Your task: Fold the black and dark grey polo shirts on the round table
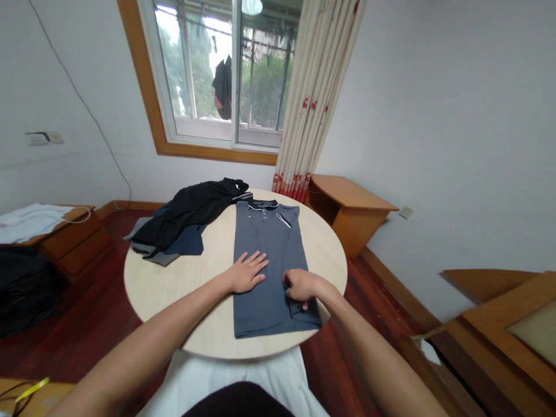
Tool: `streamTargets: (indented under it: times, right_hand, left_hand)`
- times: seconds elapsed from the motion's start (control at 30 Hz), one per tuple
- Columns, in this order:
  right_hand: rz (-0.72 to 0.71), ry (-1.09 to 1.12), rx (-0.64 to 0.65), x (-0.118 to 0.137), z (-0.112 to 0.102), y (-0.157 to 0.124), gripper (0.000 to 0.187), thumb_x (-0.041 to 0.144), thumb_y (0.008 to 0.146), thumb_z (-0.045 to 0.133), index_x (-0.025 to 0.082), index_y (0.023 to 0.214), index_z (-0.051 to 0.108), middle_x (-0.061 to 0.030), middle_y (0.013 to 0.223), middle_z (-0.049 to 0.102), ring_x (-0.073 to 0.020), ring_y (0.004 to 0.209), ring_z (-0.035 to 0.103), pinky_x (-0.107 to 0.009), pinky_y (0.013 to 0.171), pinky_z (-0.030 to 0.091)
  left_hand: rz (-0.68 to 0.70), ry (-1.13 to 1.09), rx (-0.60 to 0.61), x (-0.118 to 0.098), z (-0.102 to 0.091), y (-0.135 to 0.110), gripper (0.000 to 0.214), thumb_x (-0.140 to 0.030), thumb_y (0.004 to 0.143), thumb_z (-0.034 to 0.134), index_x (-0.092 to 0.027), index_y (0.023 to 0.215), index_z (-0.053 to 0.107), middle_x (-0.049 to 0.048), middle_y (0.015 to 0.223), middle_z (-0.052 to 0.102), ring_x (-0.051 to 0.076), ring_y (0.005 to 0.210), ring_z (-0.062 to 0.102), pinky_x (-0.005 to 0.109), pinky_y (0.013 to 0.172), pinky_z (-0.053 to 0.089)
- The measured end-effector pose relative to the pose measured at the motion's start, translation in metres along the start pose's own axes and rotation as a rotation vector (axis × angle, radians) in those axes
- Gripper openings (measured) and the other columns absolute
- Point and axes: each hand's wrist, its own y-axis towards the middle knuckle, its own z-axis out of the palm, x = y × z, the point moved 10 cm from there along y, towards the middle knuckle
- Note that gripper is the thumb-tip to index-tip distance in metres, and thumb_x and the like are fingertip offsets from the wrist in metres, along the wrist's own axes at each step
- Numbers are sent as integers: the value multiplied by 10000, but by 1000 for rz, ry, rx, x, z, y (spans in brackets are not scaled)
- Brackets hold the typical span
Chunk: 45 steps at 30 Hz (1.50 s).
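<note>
Grey polo shirt (267, 243): flat on the round table (169, 295), long axis near to far, collar far, hem near.
Drawers (89, 246): left, closed, contents hidden.
Garment pile (185, 214): table's far left; white collar mark unreadable.
Left hand (248, 273): spread flat on shirt.
Right hand (299, 285): curled at shirt's right edge; cannot tell if pinching.
Cabinet (351, 194): far right, open-fronted, interior dark.

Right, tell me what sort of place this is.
Probably a room in a home, perhaps a bedroom: there's a flower-patterned curtain beside a sliding window, a small wooden cabinet, and a grey collared shirt on a round table.
</note>
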Motion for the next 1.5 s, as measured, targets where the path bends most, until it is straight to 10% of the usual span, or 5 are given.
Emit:
streamTargets:
  times: [0.17,0.37,0.6,1.07,1.5]
  right_hand:
    - [-69,380,320,-25,5,23,280,344,928,584,154,1132,609,-48,759,725,-118,526,660,-148,457,397]
    - [202,564,-453,-141,-109,110,306,365,942,560,87,874,669,-118,801,723,-109,540,645,-176,514,449]
    - [279,468,-710,-180,-171,189,350,334,939,526,52,1105,651,-120,849,722,-142,666,673,-211,650,473]
    - [-28,263,-930,-129,-226,248,280,143,785,518,118,978,719,-61,943,721,-157,847,636,-217,795,457]
    - [-50,-101,-712,-76,-170,252,565,404,996,330,144,1494,380,-149,1547,358,-302,1418,335,-491,1132,293]
  left_hand:
    - [66,-47,62,2,3,-27,596,-488,987,322,-234,1526,302,113,1616,209,277,1508,124,558,1177,129]
    - [-9,-95,5,-11,-34,-15,421,-401,970,345,-236,1238,625,90,1360,603,273,1273,527,487,1076,371]
    - [-215,-428,-148,-24,-35,62,580,-389,848,565,-154,1373,488,104,1111,693,248,1018,660,358,912,517]
    - [-223,-857,-51,-19,-19,79,376,-203,829,560,-153,1172,705,8,769,664,112,589,608,224,629,495]
    - [-320,-1194,117,-3,0,54,441,-267,909,509,-102,1317,535,43,824,688,105,493,628,258,555,550]
